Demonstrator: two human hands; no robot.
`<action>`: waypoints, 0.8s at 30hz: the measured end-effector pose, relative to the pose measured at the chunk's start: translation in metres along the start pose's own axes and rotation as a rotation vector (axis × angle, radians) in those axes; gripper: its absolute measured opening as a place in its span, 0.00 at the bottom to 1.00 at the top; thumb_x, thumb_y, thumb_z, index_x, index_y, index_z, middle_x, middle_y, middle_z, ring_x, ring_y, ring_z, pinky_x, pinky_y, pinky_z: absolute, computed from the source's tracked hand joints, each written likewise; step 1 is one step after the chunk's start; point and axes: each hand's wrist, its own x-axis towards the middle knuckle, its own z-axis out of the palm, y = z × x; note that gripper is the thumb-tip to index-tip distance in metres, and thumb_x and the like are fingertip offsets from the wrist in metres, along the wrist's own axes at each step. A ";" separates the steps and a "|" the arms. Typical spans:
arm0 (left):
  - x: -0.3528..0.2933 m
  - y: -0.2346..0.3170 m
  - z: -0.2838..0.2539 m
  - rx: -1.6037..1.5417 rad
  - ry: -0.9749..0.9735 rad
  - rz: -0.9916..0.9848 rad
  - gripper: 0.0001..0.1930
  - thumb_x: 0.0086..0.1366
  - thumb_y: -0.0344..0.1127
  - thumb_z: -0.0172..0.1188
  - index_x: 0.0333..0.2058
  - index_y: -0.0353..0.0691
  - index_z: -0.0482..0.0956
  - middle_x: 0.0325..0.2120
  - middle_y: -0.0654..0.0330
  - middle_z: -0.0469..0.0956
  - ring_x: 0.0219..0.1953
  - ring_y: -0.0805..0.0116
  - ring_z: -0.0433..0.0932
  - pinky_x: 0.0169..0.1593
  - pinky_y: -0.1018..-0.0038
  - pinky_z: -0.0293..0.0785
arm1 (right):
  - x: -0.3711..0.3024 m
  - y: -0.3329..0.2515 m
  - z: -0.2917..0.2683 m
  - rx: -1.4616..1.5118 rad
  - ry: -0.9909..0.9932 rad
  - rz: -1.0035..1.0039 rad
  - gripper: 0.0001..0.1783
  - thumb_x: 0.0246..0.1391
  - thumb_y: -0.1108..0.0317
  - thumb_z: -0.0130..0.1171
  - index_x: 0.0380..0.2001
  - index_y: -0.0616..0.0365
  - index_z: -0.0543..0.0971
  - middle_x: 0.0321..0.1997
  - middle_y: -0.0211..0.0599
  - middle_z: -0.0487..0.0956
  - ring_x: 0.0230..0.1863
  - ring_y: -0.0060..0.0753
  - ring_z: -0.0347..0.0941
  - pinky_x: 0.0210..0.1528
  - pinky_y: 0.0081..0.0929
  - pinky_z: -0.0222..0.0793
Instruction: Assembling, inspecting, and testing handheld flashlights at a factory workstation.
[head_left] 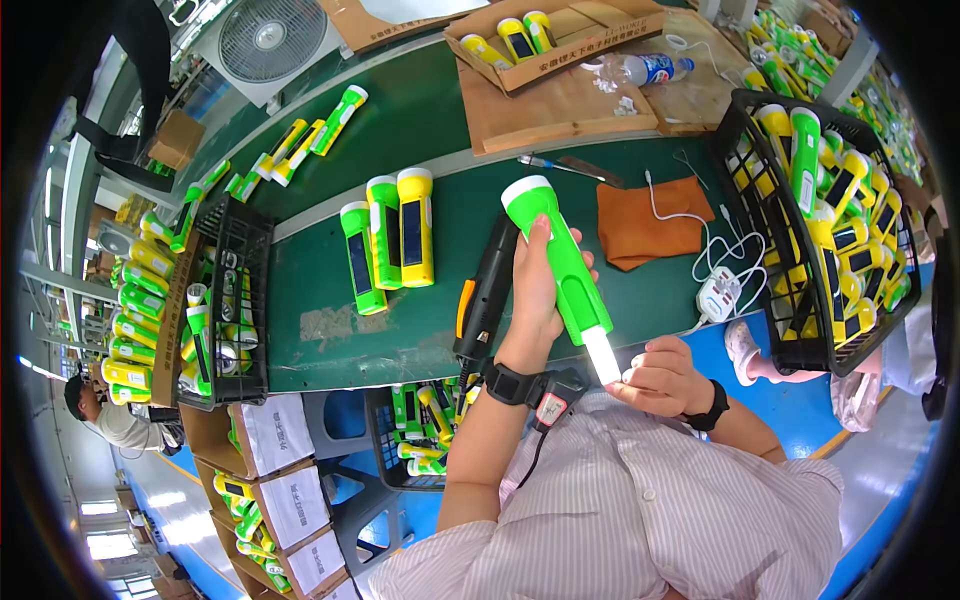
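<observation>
My left hand [537, 285] is wrapped round the middle of a green flashlight [572, 280], holding it tilted above the bench's near edge. Its white head points away from me, and a white section at its near end glows brightly. My right hand [662, 377] has its fingers curled, with the fingertips at that glowing end; the glare hides the exact contact. A black electric screwdriver [485, 290] with an orange lever lies just left of my left hand. Farther left, two green flashlights [362, 258] [384, 230] and a yellow flashlight [416, 228] lie side by side, dark panels up.
Black crates of flashlights stand at the right [790, 345] and left [235, 290]. An orange cloth [652, 222] and a white charging hub [718, 295] with loose cables lie right of my hands. A cardboard tray [560, 60] and a plastic bottle [658, 69] sit at the back.
</observation>
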 end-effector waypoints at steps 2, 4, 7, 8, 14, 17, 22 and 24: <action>0.001 -0.001 0.000 -0.022 0.003 -0.026 0.18 0.63 0.49 0.43 0.40 0.40 0.61 0.28 0.60 0.68 0.22 0.70 0.70 0.24 0.73 0.70 | 0.004 0.002 -0.004 0.054 -0.036 0.027 0.08 0.35 0.66 0.64 0.22 0.45 0.76 0.31 0.21 0.71 0.33 0.24 0.65 0.38 0.24 0.63; 0.003 -0.002 -0.002 -0.036 0.003 -0.048 0.18 0.63 0.50 0.43 0.40 0.41 0.61 0.28 0.60 0.68 0.22 0.70 0.69 0.24 0.73 0.70 | 0.014 0.009 -0.007 0.107 -0.064 0.052 0.08 0.34 0.65 0.64 0.23 0.45 0.76 0.31 0.21 0.71 0.33 0.25 0.64 0.37 0.24 0.63; 0.017 -0.005 -0.019 -0.210 -0.001 -0.156 0.17 0.63 0.50 0.43 0.42 0.44 0.62 0.27 0.62 0.68 0.21 0.71 0.68 0.23 0.73 0.70 | 0.061 0.035 -0.007 0.483 -0.315 0.192 0.10 0.35 0.64 0.64 0.26 0.48 0.77 0.33 0.28 0.72 0.35 0.34 0.66 0.38 0.27 0.62; 0.022 -0.008 -0.033 -0.207 0.026 -0.097 0.16 0.63 0.48 0.45 0.41 0.42 0.62 0.27 0.60 0.69 0.20 0.69 0.70 0.23 0.72 0.70 | 0.075 0.060 0.007 0.614 -0.244 0.269 0.11 0.37 0.65 0.63 0.28 0.50 0.77 0.33 0.30 0.73 0.35 0.36 0.67 0.39 0.28 0.63; 0.002 -0.033 -0.035 0.055 -0.135 0.151 0.14 0.64 0.44 0.44 0.42 0.42 0.58 0.27 0.57 0.68 0.20 0.68 0.70 0.23 0.72 0.71 | 0.155 0.244 0.089 -0.182 -0.347 0.619 0.21 0.46 0.60 0.56 0.41 0.61 0.69 0.38 0.48 0.74 0.41 0.49 0.70 0.41 0.37 0.66; 0.004 -0.054 -0.041 0.083 -0.151 0.112 0.16 0.63 0.44 0.47 0.43 0.42 0.57 0.27 0.55 0.68 0.22 0.65 0.72 0.24 0.71 0.71 | 0.123 0.307 0.142 -0.497 -0.324 0.405 0.23 0.38 0.55 0.61 0.37 0.56 0.72 0.28 0.42 0.74 0.36 0.43 0.71 0.43 0.47 0.61; -0.002 -0.047 -0.043 0.116 -0.153 0.074 0.18 0.62 0.45 0.48 0.44 0.41 0.57 0.28 0.54 0.68 0.22 0.63 0.72 0.25 0.69 0.72 | 0.127 0.346 0.181 -0.391 -0.544 0.488 0.16 0.42 0.55 0.56 0.32 0.52 0.74 0.28 0.36 0.75 0.41 0.37 0.70 0.47 0.59 0.54; 0.000 -0.044 -0.044 0.088 -0.130 0.053 0.19 0.61 0.45 0.48 0.44 0.40 0.57 0.28 0.53 0.68 0.23 0.63 0.72 0.26 0.69 0.72 | 0.129 0.356 0.185 -0.358 -0.556 0.488 0.13 0.44 0.56 0.55 0.32 0.50 0.74 0.27 0.34 0.75 0.41 0.36 0.70 0.48 0.62 0.52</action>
